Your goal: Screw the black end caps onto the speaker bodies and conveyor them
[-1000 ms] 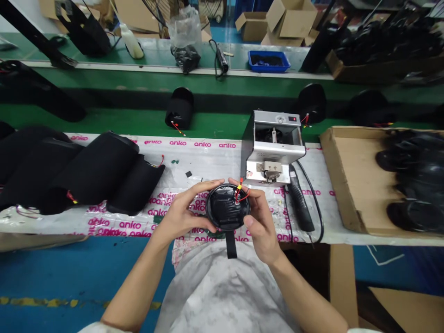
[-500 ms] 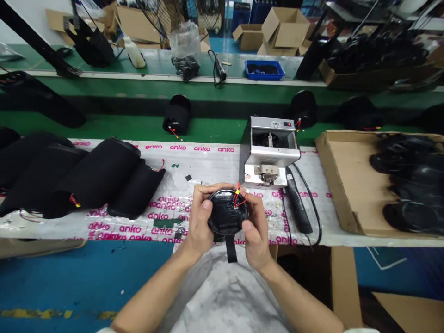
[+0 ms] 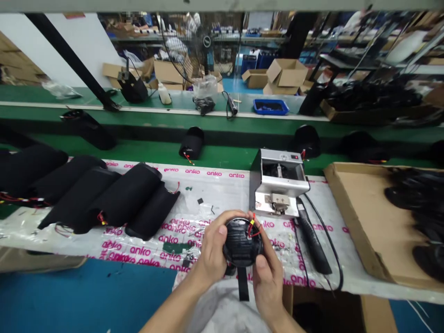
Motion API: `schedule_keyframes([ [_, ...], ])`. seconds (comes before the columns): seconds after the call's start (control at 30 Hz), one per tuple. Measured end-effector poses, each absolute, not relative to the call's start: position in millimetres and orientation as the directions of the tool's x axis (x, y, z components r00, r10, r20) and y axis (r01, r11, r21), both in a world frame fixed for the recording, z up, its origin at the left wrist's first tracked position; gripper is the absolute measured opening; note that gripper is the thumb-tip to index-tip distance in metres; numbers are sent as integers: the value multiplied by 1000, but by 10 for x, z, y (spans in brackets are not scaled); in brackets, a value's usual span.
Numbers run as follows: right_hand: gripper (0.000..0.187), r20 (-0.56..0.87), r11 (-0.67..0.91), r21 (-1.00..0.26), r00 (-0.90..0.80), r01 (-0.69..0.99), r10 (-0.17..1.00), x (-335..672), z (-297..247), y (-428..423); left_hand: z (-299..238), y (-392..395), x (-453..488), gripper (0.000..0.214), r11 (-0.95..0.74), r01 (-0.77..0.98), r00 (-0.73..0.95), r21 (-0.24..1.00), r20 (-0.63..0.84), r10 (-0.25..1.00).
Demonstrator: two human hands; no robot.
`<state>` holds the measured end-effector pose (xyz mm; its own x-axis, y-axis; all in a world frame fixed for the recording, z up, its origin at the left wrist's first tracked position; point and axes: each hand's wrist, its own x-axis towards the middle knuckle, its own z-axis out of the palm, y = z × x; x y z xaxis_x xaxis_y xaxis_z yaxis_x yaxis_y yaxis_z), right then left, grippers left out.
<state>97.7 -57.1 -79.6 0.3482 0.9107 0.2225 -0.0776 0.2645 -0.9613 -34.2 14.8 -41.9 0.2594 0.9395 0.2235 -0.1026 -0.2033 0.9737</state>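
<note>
More workshop [image 3: 208, 60] in view than before, left hand [image 3: 215, 249] and right hand [image 3: 267, 289] gripping tight on black housing [image 3: 239, 245]

A white wall [image 3: 65, 46] rises at the upper left, and a pedestal fan [image 3: 207, 41] stands at top center before metal shelves [image 3: 263, 39]. Cardboard boxes [image 3: 286, 73] sit on a blue floor [image 3: 232, 84] right of the fan, beyond a long green conveyor [image 3: 138, 155] crossing the frame. The blue floor shows again at lower left.
</note>
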Motion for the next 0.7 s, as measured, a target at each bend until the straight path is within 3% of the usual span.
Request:
schedule_keyframes([
  [0.33,41,291,343,-935,368,-84,883,1143,-923,-501,-380,158,-366,59,-187,-99,291,977,209,934],
  [0.5,47,346,347,-937,238,38,907,1503,-883,-435,-123,452,-727,56,-265,90,621,960,154,769],
  [0.6,51,310,229,-937,323,264,894,2017,-689,-276,193,1073,-866,62,-412,324,581,852,164,797],
  [0.67,61,247,1,-888,475,460,844,2419,-556,-145,421,1638,-861,71,-443,602,454,664,172,874],
  [0.7,70,185,-143,-841,527,521,829,2607,-509,-85,518,1927,-843,75,-378,761,374,528,119,920],
])
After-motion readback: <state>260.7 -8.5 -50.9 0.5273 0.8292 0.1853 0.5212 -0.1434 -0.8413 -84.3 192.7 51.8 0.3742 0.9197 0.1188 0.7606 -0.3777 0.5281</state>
